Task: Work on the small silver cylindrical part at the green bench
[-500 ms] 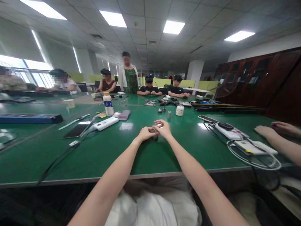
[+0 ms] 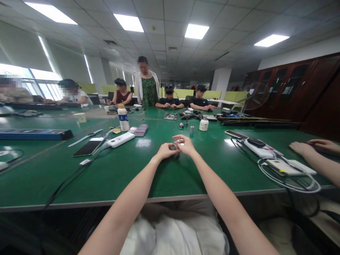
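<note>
My left hand (image 2: 167, 151) and my right hand (image 2: 186, 145) meet over the green table (image 2: 175, 180), close together in front of me. Between their fingers is a small silvery object (image 2: 177, 155), mostly covered, so its kind cannot be made out. The left fingers and thumb close round its lower part. From above, the right fingers curl over its top. Just beyond the hands stands a small grey metal cylinder (image 2: 191, 129). Small dark metal parts (image 2: 181, 125) lie beside it, and a white jar (image 2: 203, 124) is to their right.
A white power strip (image 2: 120, 140), a phone (image 2: 89, 147) and a labelled bottle (image 2: 123, 118) are on the left. Cables and a white device (image 2: 289, 167) lie on the right, near another person's hand (image 2: 302, 148). A power drill (image 2: 190, 115) lies farther back, where several people sit.
The view has shifted slightly, moving the table things a little to the right. Both hands stay together on the small silvery object, with only slight finger movement.
</note>
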The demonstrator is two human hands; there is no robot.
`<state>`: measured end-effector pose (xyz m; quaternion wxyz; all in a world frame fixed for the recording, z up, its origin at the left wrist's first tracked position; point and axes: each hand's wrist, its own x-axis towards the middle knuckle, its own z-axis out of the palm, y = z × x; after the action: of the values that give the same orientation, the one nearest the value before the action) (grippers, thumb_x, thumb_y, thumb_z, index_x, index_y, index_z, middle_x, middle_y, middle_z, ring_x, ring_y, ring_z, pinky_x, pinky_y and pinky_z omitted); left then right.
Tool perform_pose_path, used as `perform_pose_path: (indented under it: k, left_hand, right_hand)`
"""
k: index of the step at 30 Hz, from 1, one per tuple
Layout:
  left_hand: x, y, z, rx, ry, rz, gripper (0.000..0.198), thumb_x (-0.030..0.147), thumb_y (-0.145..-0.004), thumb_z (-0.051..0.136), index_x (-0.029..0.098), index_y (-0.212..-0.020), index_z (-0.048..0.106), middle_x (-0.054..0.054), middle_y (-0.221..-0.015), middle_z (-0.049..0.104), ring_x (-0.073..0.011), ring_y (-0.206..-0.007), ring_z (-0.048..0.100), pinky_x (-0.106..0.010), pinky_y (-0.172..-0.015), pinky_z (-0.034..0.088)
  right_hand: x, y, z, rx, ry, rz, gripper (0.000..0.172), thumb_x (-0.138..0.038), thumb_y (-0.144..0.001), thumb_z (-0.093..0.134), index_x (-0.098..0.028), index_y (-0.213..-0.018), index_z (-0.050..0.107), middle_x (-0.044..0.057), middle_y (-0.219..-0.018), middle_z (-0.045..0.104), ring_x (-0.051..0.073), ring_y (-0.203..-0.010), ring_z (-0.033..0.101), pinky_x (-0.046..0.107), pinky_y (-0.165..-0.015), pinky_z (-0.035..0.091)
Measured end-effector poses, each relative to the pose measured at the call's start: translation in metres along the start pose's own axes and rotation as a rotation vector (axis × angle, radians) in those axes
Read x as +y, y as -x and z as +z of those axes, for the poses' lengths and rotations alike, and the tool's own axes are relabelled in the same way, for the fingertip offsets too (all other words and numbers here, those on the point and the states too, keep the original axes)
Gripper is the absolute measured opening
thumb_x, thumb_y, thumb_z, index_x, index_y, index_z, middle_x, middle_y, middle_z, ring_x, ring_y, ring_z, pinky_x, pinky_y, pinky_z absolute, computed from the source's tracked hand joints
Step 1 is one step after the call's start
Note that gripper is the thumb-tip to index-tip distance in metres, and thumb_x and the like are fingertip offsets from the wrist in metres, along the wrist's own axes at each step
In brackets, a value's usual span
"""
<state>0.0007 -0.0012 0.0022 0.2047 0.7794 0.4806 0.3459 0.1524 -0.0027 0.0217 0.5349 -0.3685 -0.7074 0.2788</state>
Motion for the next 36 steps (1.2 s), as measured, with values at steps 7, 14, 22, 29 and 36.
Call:
perform_pose_path:
  k: [7, 14, 22, 29, 36]
  left_hand:
    - [0.001, 0.001, 0.000, 0.017, 0.006, -0.008, 0.052, 0.060, -0.063, 0.070, 0.016, -0.091, 0.074, 0.002, -0.055, 0.058, -0.0137, -0.053, 0.051, -0.023, -0.052, 0.034]
    - [0.001, 0.002, -0.001, 0.075, -0.022, -0.040, 0.053, 0.058, -0.064, 0.070, 0.015, -0.094, 0.074, 0.000, -0.059, 0.061, -0.0156, -0.057, 0.055, -0.023, -0.053, 0.036]
    - [0.005, 0.003, -0.002, 0.075, -0.035, -0.044, 0.051, 0.058, -0.064, 0.069, 0.017, -0.094, 0.074, 0.000, -0.059, 0.061, -0.0159, -0.058, 0.055, -0.023, -0.053, 0.036]
    - [0.006, 0.003, -0.002, 0.074, -0.039, -0.051, 0.051, 0.058, -0.064, 0.070, 0.017, -0.093, 0.074, 0.000, -0.059, 0.061, -0.0159, -0.058, 0.056, -0.023, -0.053, 0.036]
    - [0.006, 0.003, -0.003, 0.069, -0.026, -0.042, 0.053, 0.059, -0.064, 0.069, 0.016, -0.095, 0.074, 0.000, -0.059, 0.060, -0.0161, -0.058, 0.055, -0.023, -0.053, 0.036]
  right_hand:
    - [0.021, -0.010, -0.021, 0.109, 0.001, 0.142, 0.031, -0.006, -0.075, 0.064, -0.017, -0.104, 0.063, 0.006, -0.101, 0.068, 0.015, -0.084, 0.069, 0.032, -0.083, 0.056]
    - [0.060, -0.001, -0.023, 0.006, 0.074, 0.418, 0.024, -0.028, -0.092, 0.057, -0.014, -0.112, 0.058, 0.007, -0.108, 0.062, 0.018, -0.090, 0.063, 0.036, -0.077, 0.055]
    - [0.061, -0.002, -0.030, -0.024, 0.134, 0.460, 0.024, -0.029, -0.093, 0.056, -0.014, -0.111, 0.059, 0.007, -0.107, 0.062, 0.017, -0.090, 0.063, 0.036, -0.077, 0.055]
    - [0.054, 0.000, -0.035, 0.068, 0.212, 0.435, 0.038, -0.009, -0.061, 0.083, -0.014, -0.096, 0.068, 0.004, -0.078, 0.071, 0.017, -0.077, 0.070, 0.031, -0.076, 0.057]
    - [0.045, 0.004, -0.028, 0.140, 0.224, 0.365, 0.033, -0.001, -0.057, 0.077, -0.016, -0.084, 0.070, 0.002, -0.076, 0.072, 0.018, -0.073, 0.070, 0.034, -0.077, 0.058]
